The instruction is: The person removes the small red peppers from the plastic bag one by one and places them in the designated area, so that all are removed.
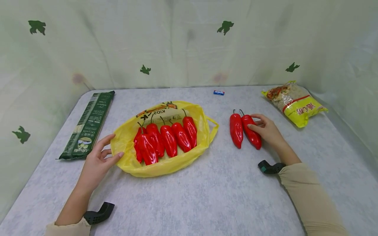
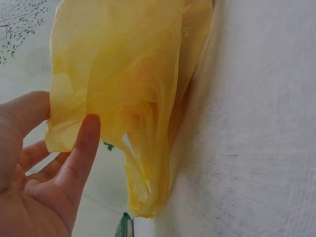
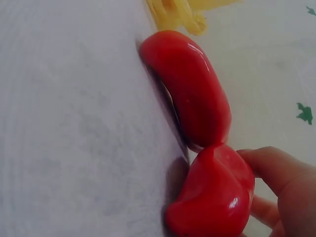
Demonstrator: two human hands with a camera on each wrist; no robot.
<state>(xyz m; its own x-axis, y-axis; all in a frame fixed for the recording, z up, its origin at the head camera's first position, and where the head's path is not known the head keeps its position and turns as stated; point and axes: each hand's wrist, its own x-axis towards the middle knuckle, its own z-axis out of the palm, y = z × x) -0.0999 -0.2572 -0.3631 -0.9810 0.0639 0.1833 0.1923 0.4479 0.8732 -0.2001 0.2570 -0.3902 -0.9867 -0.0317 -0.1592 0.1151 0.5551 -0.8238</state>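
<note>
left hand (image 1: 98,160) pinching yellow plastic bag (image 1: 169,168), right hand (image 1: 269,131) pinching red chili pepper (image 1: 253,136); likely light, slick, best gripped mid-body

From above, the head view faces forward-down; both close wrist views share its yellow bag (image 1: 165,168).

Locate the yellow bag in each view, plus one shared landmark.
Head: bag, left of centre.
Left wrist: bag, large, from top edge past centre.
Right wrist: bag, partly visible, top edge, right of centre.
Shared: table; low in head, right in left wrist, left in right wrist.
</note>
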